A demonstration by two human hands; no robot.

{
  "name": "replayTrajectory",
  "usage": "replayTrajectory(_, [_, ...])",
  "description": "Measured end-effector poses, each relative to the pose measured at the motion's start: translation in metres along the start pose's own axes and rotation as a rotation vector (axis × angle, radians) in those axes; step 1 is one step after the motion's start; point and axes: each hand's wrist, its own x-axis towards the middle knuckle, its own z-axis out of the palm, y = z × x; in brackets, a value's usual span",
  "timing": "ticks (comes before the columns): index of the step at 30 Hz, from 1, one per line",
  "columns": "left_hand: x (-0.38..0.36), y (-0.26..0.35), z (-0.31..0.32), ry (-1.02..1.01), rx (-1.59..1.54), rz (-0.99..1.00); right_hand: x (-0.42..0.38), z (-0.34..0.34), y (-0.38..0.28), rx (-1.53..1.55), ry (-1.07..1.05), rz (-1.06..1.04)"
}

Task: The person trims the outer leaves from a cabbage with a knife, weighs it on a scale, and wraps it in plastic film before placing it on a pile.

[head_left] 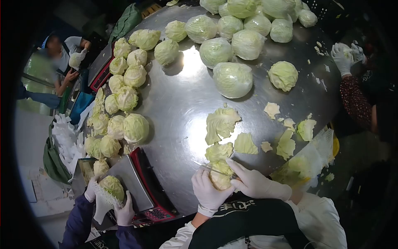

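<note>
In white gloves, my left hand (210, 190) cups a pale cabbage (219, 181) low over the steel table. My right hand (253, 181) grips a knife (215, 170), its blade lying across the top of the cabbage; the handle is mostly hidden by my fingers. Just beyond my hands lie loose cabbage leaves, one large torn leaf (222, 123) and a smaller flat leaf (245, 143). Further right are trimmed leaf scraps (286, 144).
Film-wrapped cabbages (233, 79) crowd the far side, and bare cabbages (136, 128) line the left. A red scale (139, 182) stands near a co-worker's gloved hands (123, 209) pulling netting over a cabbage. Another person's hands (346, 58) work at right. A mesh bag (309, 155) hangs at the edge.
</note>
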Motion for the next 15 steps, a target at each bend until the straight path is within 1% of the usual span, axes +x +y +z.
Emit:
replayTrajectory(3, [0.003,0.004,0.001,0.014,0.059,0.067,-0.001,0.006,-0.001,-0.078,0.049,0.008])
replayTrajectory(5, [0.005,0.008,-0.001,0.029,0.076,0.097,0.001,0.003,0.0,-0.096,0.129,0.005])
replayTrajectory(6, [0.005,0.009,-0.001,0.003,0.083,0.135,0.004,-0.003,0.004,-0.145,0.161,0.025])
replayTrajectory(7, [0.006,0.009,-0.002,-0.022,0.089,0.173,0.007,-0.006,0.016,-0.1,0.2,-0.08])
replayTrajectory(9, [0.008,0.01,0.0,-0.003,0.095,0.165,0.002,-0.004,0.018,-0.018,0.127,-0.161])
replayTrajectory(10, [0.007,0.01,0.001,0.012,0.104,0.154,-0.002,-0.003,0.012,-0.02,0.123,-0.158])
replayTrajectory(12, [0.004,0.007,0.004,0.015,0.119,0.149,-0.007,-0.004,-0.009,-0.076,0.011,0.091])
replayTrajectory(13, [0.002,0.006,0.005,0.017,0.138,0.147,-0.007,-0.001,-0.01,-0.08,0.006,0.093])
replayTrajectory(15, [0.001,0.008,0.005,0.036,0.103,0.131,-0.004,0.005,-0.008,-0.073,0.09,0.071])
